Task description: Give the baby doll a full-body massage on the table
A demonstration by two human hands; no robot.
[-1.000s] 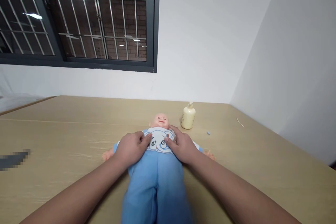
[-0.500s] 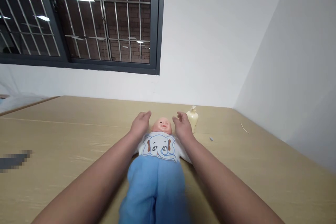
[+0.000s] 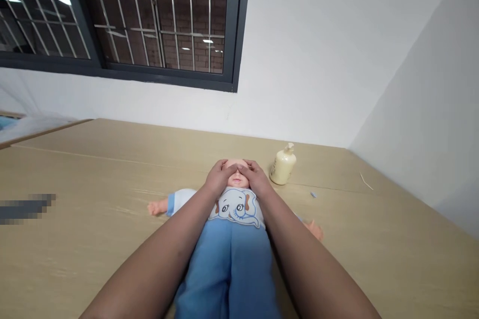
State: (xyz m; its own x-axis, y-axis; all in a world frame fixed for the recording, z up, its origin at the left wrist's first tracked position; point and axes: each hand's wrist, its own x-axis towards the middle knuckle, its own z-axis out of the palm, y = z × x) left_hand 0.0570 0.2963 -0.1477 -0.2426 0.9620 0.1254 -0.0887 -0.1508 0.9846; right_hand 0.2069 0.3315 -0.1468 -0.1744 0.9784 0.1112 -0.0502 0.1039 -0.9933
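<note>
A baby doll [image 3: 230, 239] lies on its back on the tabletop, in a white top with an elephant face and blue trousers. At the left of its head is my left hand [image 3: 219, 177], cupped with the fingers round the side and the thumb across the face. My right hand [image 3: 257, 177] mirrors it on the other side. Both thumbs nearly meet over the doll's eyes, hiding them, while its mouth shows below. The doll's arms stretch out sideways, partly behind my forearms. Most of my fingers are hard to see against the head.
A cream pump bottle [image 3: 283, 165] stands right of the doll's head. Near it lie a small blue-grey bit [image 3: 313, 195] and a thin pale strip [image 3: 366, 181]. The wooden tabletop [image 3: 112, 179] meets a white wall; a barred window [image 3: 160, 15] is above.
My hands have moved inward from beside the doll's head onto it, and the thumbs now cover its eyes. The camera view has shifted, showing the doll's arms and the whole bottle.
</note>
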